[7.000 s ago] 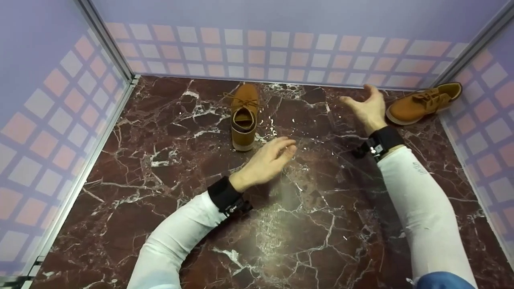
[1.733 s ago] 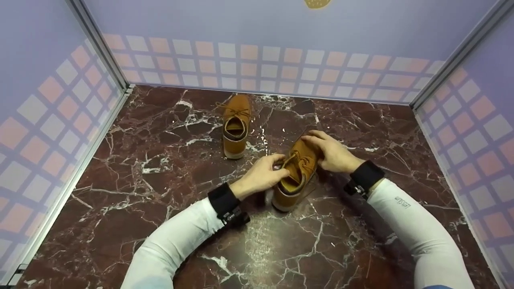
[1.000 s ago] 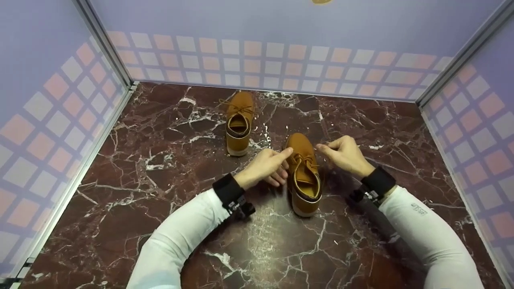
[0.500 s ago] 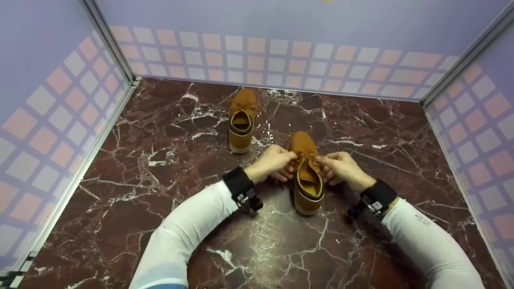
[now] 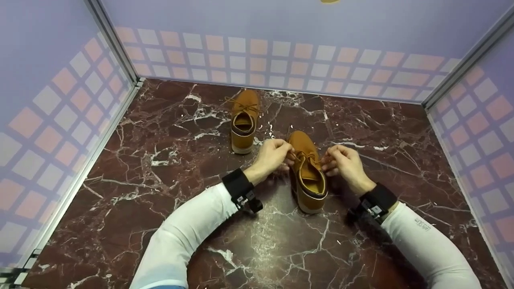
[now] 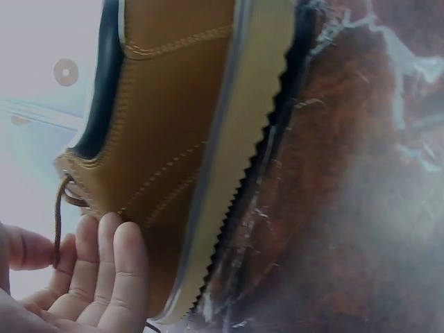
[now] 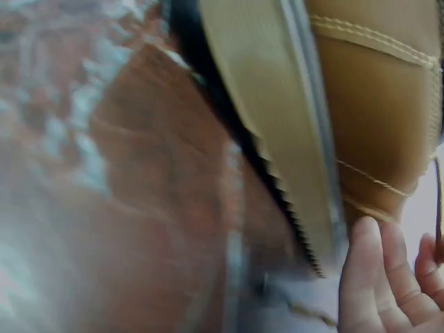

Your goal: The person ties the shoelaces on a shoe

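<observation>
A tan lace-up shoe (image 5: 302, 141) stands on the marbled floor between my hands, its toe towards the back wall and its laces loose. My left hand (image 5: 268, 157) is at its left side; thumb and index finger pinch a brown shoelace (image 6: 57, 220), while the other fingers lie against the upper. On the right side, my right hand (image 5: 349, 166) has thumb and index together, with the other shoelace end (image 7: 438, 201) running down to its fingertips at the right wrist view's edge. A matching shoe (image 5: 242, 141), laces tied in a bow, stands farther back on the left.
Purple panels with pink and white squares enclose the floor (image 5: 160, 224); the back wall (image 5: 277, 60) is behind both shoes. Side walls (image 5: 52, 132) rise at left and right. Small white flecks lie between the shoes.
The right shoe, first by the right wall, now stands in the middle, toe towards the back. Both hands came to its laces; in the last half second the right hand drew slightly outward.
</observation>
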A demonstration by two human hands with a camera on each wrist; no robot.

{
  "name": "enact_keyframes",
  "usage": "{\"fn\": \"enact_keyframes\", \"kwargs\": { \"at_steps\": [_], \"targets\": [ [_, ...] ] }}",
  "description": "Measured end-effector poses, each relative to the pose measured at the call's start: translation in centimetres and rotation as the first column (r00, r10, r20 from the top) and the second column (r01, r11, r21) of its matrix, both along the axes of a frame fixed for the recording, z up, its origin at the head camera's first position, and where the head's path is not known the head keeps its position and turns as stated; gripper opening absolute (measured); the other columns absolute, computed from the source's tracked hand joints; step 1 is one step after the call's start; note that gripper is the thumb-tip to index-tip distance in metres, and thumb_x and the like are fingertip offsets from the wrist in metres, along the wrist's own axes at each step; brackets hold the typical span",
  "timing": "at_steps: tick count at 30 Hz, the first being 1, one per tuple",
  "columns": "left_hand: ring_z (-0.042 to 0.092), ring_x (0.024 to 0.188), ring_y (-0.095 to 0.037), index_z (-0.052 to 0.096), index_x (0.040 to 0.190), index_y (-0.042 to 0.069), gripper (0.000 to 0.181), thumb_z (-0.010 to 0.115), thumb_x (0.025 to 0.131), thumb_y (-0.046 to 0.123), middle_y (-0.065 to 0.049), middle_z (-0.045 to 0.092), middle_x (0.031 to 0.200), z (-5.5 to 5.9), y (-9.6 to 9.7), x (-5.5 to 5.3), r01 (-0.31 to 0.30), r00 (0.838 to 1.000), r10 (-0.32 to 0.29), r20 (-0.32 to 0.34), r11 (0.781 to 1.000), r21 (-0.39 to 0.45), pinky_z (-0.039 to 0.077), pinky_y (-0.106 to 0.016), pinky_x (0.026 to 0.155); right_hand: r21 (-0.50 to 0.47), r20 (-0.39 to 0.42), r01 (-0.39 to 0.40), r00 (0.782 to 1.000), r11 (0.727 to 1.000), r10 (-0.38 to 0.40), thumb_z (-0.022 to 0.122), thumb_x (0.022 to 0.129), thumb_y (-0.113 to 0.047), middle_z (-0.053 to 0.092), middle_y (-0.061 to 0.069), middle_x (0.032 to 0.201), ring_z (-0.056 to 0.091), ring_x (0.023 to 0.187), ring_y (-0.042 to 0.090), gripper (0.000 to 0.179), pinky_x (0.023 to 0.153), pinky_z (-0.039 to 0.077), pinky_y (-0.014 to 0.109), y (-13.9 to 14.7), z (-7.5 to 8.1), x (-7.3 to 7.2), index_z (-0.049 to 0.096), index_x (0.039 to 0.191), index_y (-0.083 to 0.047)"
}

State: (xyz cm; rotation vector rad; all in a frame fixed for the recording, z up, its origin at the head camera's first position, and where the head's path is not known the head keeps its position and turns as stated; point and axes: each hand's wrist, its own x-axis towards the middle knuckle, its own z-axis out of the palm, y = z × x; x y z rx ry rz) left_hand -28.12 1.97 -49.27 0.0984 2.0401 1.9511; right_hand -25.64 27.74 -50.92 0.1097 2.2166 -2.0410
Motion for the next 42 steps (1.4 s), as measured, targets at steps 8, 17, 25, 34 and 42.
{"fn": "enact_keyframes", "kwargs": {
  "at_steps": [8,17,25,34,42],
  "targets": [
    [0.076,0.071,-0.012,0.074,0.098,0.004,0.027,0.059,0.116,0.016,-0.004,0.079,0.088,1.7,0.3,0.5,0.004,0.994,0.007,-0.113,0.995,0.099,0.070,-0.034,0.071,-0.092,-0.159,0.009,0.987,0.996,-0.024,0.049,0.120,-0.014,0.082,0.001,0.086,0.081,0.077,0.018,0.033,0.066,0.067,0.032,-0.8,2.0,0.2,0.067,0.093,-0.007],
    [0.076,0.077,-0.008,0.076,0.104,-0.008,0.023,0.060,0.114,0.006,-0.024,0.082,0.096,3.4,0.3,0.8,0.020,0.932,0.013,-0.363,0.996,0.087,0.070,-0.039,0.080,-0.148,-0.320,-0.033,0.947,0.988,-0.016,0.049,0.118,-0.007,0.082,0.003,0.082,0.080,0.072,0.015,0.033,0.067,0.068,0.030,-1.2,4.3,1.2,0.067,0.090,-0.005],
    [0.076,0.078,-0.006,0.074,0.103,-0.011,0.023,0.061,0.114,0.005,-0.024,0.081,0.092,4.4,0.3,0.8,0.039,0.913,0.024,-0.407,0.988,0.148,0.070,-0.029,0.083,-0.122,-0.500,-0.066,0.866,0.990,-0.004,0.050,0.117,-0.004,0.082,0.002,0.084,0.079,0.076,0.013,0.033,0.075,0.069,0.030,-1.6,5.5,1.5,0.066,0.093,0.012],
    [0.074,0.076,-0.007,0.078,0.105,-0.007,0.023,0.062,0.114,0.006,-0.019,0.080,0.088,5.3,0.1,0.6,0.068,0.890,-0.016,-0.455,0.993,0.097,0.065,-0.023,0.077,-0.146,-0.541,-0.099,0.841,0.984,0.005,0.053,0.116,-0.004,0.080,0.002,0.085,0.079,0.077,0.013,0.030,0.077,0.069,0.031,-2.0,6.9,1.5,0.069,0.093,0.005],
    [0.078,0.086,-0.034,0.081,0.118,0.000,0.023,0.062,0.115,0.012,-0.018,0.081,0.092,5.8,0.2,0.7,0.112,0.816,-0.155,-0.556,0.988,-0.111,0.059,-0.019,0.075,-0.004,-0.625,-0.091,0.777,0.996,0.068,0.053,0.114,0.002,0.079,0.000,0.082,0.078,0.075,0.014,0.031,0.076,0.067,0.027,-2.2,7.3,1.1,0.064,0.093,0.023]
  ]
}}
